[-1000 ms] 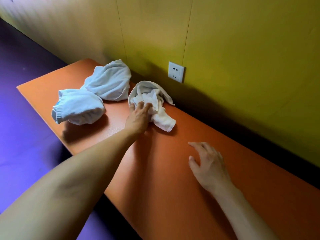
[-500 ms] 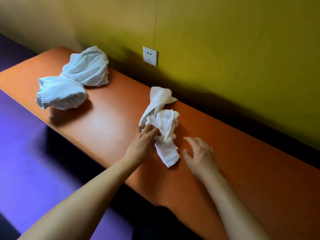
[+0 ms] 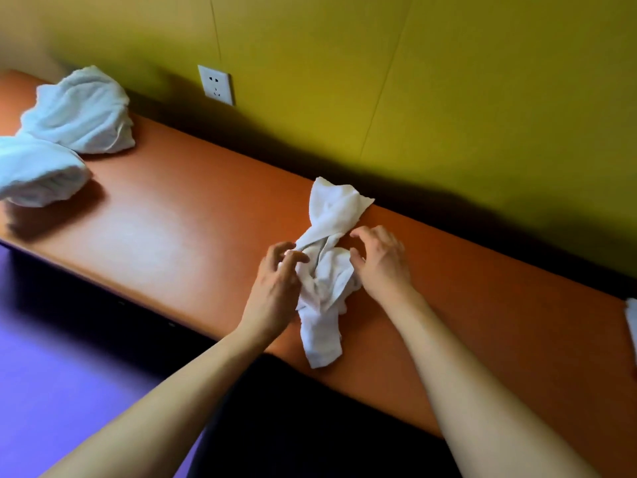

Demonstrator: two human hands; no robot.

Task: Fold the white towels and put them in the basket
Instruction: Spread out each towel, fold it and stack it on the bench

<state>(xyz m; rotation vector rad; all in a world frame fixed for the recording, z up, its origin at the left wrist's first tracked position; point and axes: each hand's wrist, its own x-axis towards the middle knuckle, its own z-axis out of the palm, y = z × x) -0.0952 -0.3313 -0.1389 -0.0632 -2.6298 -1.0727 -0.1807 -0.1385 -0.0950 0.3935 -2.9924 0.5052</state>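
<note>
A crumpled white towel (image 3: 327, 274) lies stretched across the orange table (image 3: 179, 215), one end by the wall and the other near the front edge. My left hand (image 3: 277, 288) is at its left side and pinches a fold of the cloth with thumb and fingers. At the towel's right side, my right hand (image 3: 382, 263) has loosely curved fingers, and its thumb touches the fabric. Two more bunched white towels, one by the wall (image 3: 81, 112) and one nearer the front (image 3: 38, 170), sit at the table's far left. No basket is in view.
A yellow-green wall (image 3: 448, 98) runs along the back of the table, with a white socket (image 3: 215, 85) on it. A sliver of something white (image 3: 632, 326) shows at the right edge. Purple floor (image 3: 69, 391) lies below the front edge.
My left hand dragged the towel from beside the two others to the right along the table. My right hand moved in from the bare table to the towel's right side.
</note>
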